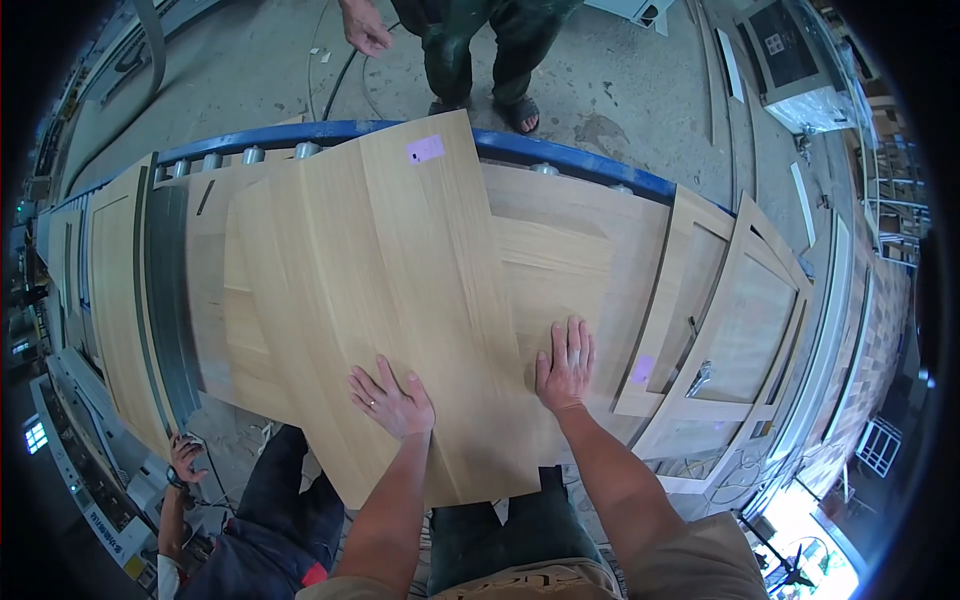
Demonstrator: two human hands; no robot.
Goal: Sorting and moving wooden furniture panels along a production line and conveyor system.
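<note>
A wide light-wood panel (400,270) with a small purple label (425,149) lies askew on top of another wood panel (560,270). My left hand (392,402) rests on the upper panel with its fingers spread, holding nothing. At that panel's right edge, my right hand (566,366) lies flat on the lower panel, fingers stretched out and its thumb beside the edge. The upper panel's near end reaches out over my legs.
A blue-railed roller conveyor (600,170) runs beneath the boards. Framed doors (735,330) with metal tools lie right; a framed panel (112,300) lies left. One person stands opposite, a hand (367,27) hanging. Another person's hand (186,457) is at lower left.
</note>
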